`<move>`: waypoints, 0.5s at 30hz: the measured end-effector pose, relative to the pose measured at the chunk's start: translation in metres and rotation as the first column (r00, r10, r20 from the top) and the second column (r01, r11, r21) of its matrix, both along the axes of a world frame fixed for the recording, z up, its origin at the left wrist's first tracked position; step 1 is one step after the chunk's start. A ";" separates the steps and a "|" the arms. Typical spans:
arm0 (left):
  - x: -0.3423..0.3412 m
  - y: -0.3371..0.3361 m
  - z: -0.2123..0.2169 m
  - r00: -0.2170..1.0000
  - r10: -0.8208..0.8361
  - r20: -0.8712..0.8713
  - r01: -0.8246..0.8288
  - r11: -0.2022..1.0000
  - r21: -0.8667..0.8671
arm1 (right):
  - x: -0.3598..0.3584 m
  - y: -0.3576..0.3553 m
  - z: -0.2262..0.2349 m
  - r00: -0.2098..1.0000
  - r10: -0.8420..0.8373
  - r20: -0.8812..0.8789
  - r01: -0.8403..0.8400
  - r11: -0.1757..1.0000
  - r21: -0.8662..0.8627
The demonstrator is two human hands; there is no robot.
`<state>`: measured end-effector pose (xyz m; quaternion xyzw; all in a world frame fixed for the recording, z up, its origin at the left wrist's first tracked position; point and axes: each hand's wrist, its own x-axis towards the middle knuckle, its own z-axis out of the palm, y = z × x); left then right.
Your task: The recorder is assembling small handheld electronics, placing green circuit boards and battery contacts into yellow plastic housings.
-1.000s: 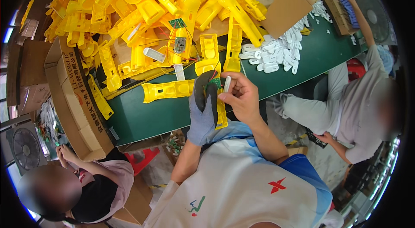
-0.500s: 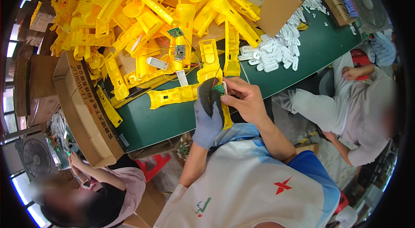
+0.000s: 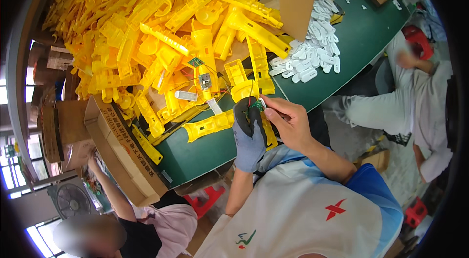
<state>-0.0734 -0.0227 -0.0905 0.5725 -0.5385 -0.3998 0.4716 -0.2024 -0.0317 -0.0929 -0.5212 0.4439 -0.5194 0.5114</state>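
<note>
Yellow plastic casing (image 3: 269,133) sits in the gloved left hand (image 3: 250,138), near the front edge of a green tabletop (image 3: 359,45); a small green circuit board (image 3: 256,105) shows at that hand's fingertips. Just beside the board, the bare right hand (image 3: 291,123) has a little white piece (image 3: 264,103) between thumb and fingers. Loose yellow shells (image 3: 146,6) heap up across the table, with white pieces (image 3: 308,60) spread near a tilted cardboard box (image 3: 295,6). A long open carton (image 3: 124,153) stands at the left; beyond it are a fan (image 3: 73,199) and a co-worker, with another person seated at right. Glove and fingers cover much of the casing, and where its upper end lies is unclear. Left fingers close around the casing; the right wrist angles in from the right, fingertips pinched together on the white piece.
</note>
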 end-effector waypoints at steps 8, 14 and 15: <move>-0.003 -0.002 -0.012 0.990 0.090 0.107 -0.074 0.986 -0.151 | -0.002 0.001 0.001 0.999 -0.029 0.028 0.029 0.999 0.027; -0.018 -0.007 0.003 0.986 0.035 0.166 -0.002 0.981 -0.194 | -0.016 -0.001 -0.004 0.998 -0.059 0.022 0.061 0.995 -0.077; -0.024 -0.007 0.005 0.981 0.043 0.190 -0.005 0.981 -0.192 | -0.018 -0.001 -0.004 0.994 -0.108 0.010 0.108 0.984 -0.139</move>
